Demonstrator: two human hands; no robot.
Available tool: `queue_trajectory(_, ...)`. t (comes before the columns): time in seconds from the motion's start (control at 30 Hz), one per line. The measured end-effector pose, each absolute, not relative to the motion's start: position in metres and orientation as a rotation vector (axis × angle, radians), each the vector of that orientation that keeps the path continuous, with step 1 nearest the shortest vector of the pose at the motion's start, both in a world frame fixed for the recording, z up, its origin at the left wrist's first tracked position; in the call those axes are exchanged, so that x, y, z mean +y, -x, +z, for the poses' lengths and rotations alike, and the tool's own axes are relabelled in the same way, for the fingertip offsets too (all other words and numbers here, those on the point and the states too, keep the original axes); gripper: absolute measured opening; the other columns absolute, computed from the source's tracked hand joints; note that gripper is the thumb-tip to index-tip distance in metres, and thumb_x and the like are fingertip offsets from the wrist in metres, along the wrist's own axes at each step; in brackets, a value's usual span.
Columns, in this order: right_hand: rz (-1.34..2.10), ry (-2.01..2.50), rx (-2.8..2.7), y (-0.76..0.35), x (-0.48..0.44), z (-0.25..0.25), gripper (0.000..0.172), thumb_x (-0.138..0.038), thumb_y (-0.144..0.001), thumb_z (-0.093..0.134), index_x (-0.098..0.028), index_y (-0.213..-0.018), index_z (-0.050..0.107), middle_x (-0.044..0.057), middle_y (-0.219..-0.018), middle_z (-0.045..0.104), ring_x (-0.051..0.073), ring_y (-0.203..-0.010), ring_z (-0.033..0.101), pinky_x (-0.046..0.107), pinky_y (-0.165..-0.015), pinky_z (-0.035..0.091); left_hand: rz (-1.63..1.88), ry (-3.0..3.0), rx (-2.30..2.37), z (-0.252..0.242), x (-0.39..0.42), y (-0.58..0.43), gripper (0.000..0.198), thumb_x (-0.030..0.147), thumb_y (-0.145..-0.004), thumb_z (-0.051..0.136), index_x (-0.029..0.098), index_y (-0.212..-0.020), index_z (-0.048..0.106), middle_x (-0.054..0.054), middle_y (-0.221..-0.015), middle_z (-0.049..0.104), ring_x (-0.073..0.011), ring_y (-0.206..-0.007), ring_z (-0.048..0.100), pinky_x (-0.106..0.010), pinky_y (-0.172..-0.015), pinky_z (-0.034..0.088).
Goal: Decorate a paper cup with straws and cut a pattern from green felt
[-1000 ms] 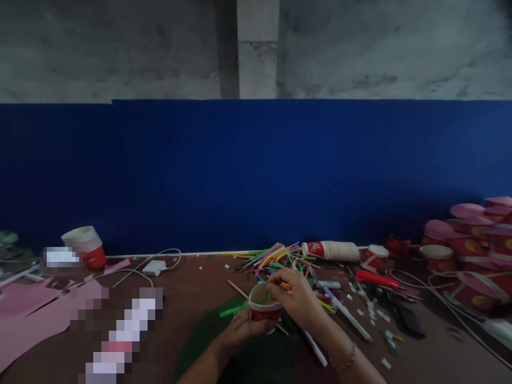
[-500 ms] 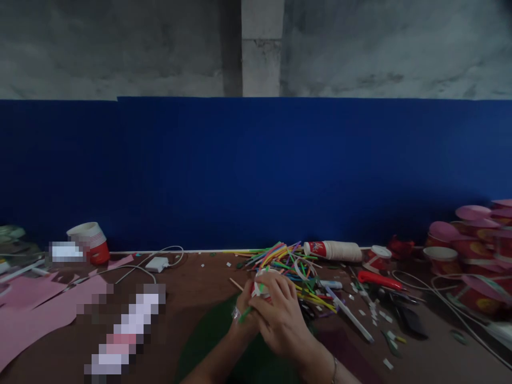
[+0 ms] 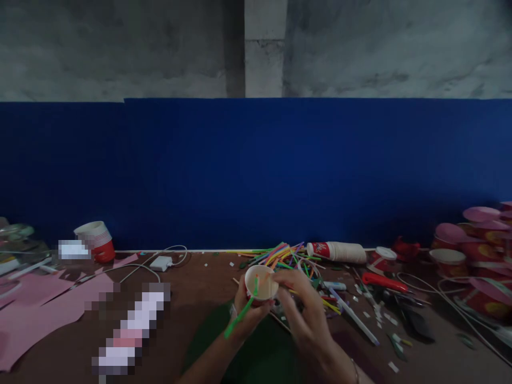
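Note:
My left hand (image 3: 250, 314) is wrapped round a paper cup (image 3: 262, 282), its white inside and open mouth facing me. A green pipe cleaner (image 3: 240, 318) crosses the near rim, one part inside the cup and the other slanting down over my left hand. Something small and orange shows inside the cup, too blurred to name. At the cup's right rim is my right hand (image 3: 304, 306), smeared by motion, with its thumb and fingers apart. Whether its fingertips touch the rim I cannot tell.
Behind the cup lies a pile of coloured pipe cleaners (image 3: 276, 255), beside a stack of paper cups (image 3: 340, 252) on its side. Rightward are a red-handled tool (image 3: 384, 281) and decorated red cups (image 3: 488, 248). Pink sheets (image 3: 52, 314) and a white charger (image 3: 160, 263) are leftward.
My right hand has come off the top of the cup and moved right, uncovering its mouth. The cup now opens toward me in my left hand, and more of the green pipe cleaner shows.

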State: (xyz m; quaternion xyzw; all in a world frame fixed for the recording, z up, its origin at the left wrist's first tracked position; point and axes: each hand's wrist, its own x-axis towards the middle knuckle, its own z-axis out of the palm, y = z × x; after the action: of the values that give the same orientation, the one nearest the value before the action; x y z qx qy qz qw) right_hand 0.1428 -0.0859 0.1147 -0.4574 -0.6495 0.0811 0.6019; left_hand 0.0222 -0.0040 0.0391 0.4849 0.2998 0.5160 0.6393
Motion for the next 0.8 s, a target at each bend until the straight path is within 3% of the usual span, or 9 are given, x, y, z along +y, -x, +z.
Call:
queue_trajectory(0.17, 0.664, 1.302, -1.038, -0.169, -0.046, 0.099, 0.032, -0.047, -0.073, 0.06, -0.017, -0.084, 0.064, 0.005, -0.076, 0.067, 0.021, -0.072, 0.061, 0.032, -0.064, 0.048, 1.16, -1.196, 0.642, 0.043, -0.011, -0.022, 0.068, 0.022, -0.044, 0.083, 0.024, -0.107, 0.059, -0.004, -0.093, 0.069, -0.0311, -0.098, 0.06, -0.043, -0.087, 0.048)
queue_trajectory(0.3, 0.938, 1.199, -0.953, -0.166, -0.039, 0.092, 0.034, -0.05, -0.064, 0.066, -0.017, -0.073, 0.065, 0.002, -0.062, 0.065, 0.018, -0.06, 0.06, 0.026, -0.052, 0.045, 1.159, -1.189, 0.677, 0.042, -0.01, -0.02, 0.066, 0.02, -0.044, 0.082, 0.025, -0.106, 0.06, -0.003, -0.084, 0.071, -0.0313, -0.097, 0.06, -0.041, -0.084, 0.049)
queue_trajectory(0.4, 1.094, 1.091, -0.885, -0.16, -0.045, 0.093, 0.031, -0.045, -0.063, 0.069, -0.015, -0.071, 0.064, 0.002, -0.062, 0.065, 0.017, -0.059, 0.06, 0.025, -0.053, 0.045, 1.193, -1.157, 0.709, 0.041, -0.008, -0.021, 0.063, 0.021, -0.046, 0.082, 0.024, -0.105, 0.06, -0.001, -0.082, 0.071, -0.0297, -0.094, 0.061, -0.04, -0.087, 0.048)
queue_trajectory(0.57, 1.071, 0.914, -0.697, -0.149, -0.047, 0.093, 0.027, -0.041, -0.064, 0.07, -0.02, -0.069, 0.055, 0.001, -0.07, 0.067, 0.019, -0.068, 0.064, 0.031, -0.064, 0.05, 1.288, -1.05, 0.679, 0.041, -0.006, -0.022, 0.064, 0.027, -0.058, 0.077, 0.027, -0.116, 0.05, -0.003, -0.112, 0.064, -0.0236, -0.102, 0.06, -0.032, -0.083, 0.049)
queue_trajectory(0.67, 0.994, 0.949, -0.764, -0.145, -0.045, 0.09, 0.029, -0.045, -0.067, 0.067, -0.021, -0.072, 0.051, 0.0, -0.069, 0.066, 0.021, -0.068, 0.065, 0.034, -0.066, 0.051, 1.292, -1.08, 0.67, 0.044, -0.005, -0.022, 0.068, 0.023, -0.054, 0.08, 0.023, -0.116, 0.051, -0.005, -0.11, 0.066, -0.0219, -0.101, 0.061, -0.028, -0.085, 0.047)
queue_trajectory(0.8, 0.923, 1.034, -0.825, -0.145, -0.044, 0.085, 0.026, -0.046, -0.073, 0.061, -0.023, -0.076, 0.05, 0.0, -0.07, 0.065, 0.021, -0.069, 0.064, 0.034, -0.067, 0.051, 1.283, -1.056, 0.677, 0.046, -0.002, -0.022, 0.058, 0.025, -0.054, 0.081, 0.017, -0.107, 0.059, -0.009, -0.106, 0.068, -0.024, -0.099, 0.062, -0.031, -0.088, 0.045)
